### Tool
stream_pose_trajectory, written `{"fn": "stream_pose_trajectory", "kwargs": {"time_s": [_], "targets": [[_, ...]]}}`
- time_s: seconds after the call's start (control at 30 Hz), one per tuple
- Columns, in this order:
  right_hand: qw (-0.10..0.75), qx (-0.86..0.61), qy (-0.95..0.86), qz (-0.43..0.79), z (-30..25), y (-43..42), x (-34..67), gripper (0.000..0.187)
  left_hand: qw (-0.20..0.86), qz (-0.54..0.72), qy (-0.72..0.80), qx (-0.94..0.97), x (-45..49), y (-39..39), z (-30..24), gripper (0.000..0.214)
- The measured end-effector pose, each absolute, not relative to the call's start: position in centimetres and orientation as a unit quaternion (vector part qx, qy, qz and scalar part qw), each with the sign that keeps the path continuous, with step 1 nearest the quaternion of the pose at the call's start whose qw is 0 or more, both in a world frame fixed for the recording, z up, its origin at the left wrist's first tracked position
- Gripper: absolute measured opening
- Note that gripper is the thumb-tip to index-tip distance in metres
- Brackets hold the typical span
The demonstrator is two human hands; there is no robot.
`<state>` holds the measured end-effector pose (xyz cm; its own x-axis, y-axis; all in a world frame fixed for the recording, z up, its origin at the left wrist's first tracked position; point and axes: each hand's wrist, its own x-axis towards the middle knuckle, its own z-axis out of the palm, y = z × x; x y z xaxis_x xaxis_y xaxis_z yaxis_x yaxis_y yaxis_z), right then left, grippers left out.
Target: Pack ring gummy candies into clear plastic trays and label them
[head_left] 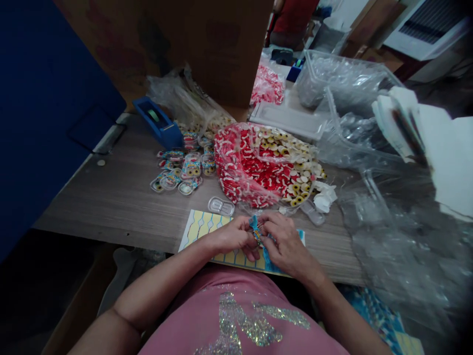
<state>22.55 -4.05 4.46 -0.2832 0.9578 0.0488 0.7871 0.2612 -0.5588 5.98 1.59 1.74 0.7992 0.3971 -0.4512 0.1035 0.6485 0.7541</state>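
Above a sticker sheet point(201, 228), my left hand point(236, 236) and my right hand point(284, 241) meet with fingers closed around a small piece with a blue printed sticker point(254, 228). The fingers hide most of this piece. Yellow backing shows across much of the sheet, and blue stickers lie at its right end. Just beyond my left hand is a clear plastic case point(220, 206). Another clear case point(313, 213) lies beyond my right hand. Behind both hands sits a plastic bag point(247, 167) of red-and-white pieces and yellow, eye-like pieces.
Several stickered packs point(192, 166) are heaped left of the bag, beside a blue tape dispenser point(158, 121). A crumpled tissue point(325, 197) lies right of the bag. Clear bins point(347, 64) and plastic sheeting point(391, 241) occupy the right. A cardboard box point(177, 39) stands behind; a person point(295, 22) is beyond.
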Motion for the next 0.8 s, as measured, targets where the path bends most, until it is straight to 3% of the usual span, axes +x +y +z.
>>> {"fn": "stream_pose_trajectory", "kwargs": {"time_s": [0.1,0.33,0.57,0.67,0.8], "targets": [[0.194,-0.571,-0.771,0.205,4.1,-4.1,22.5,0.012,0.859,0.092,0.312,0.395,6.0,1.4,1.6,0.014],[0.264,-0.572,-0.76,0.16,2.9,-4.5,22.3,0.012,0.832,0.18,0.351,0.39,6.1,0.5,1.6,0.042],[0.408,-0.596,-0.647,0.245,2.2,-4.9,21.7,0.012,0.763,0.247,0.398,0.447,6.0,-0.3,1.2,0.033],[0.468,-0.602,-0.56,0.324,1.7,-5.1,21.8,0.026,0.74,0.256,0.399,0.478,6.0,-0.6,0.7,0.029],[0.477,-0.607,-0.545,0.325,1.2,-5.6,21.9,0.023,0.738,0.261,0.407,0.471,5.9,-0.8,0.6,0.027]]}}
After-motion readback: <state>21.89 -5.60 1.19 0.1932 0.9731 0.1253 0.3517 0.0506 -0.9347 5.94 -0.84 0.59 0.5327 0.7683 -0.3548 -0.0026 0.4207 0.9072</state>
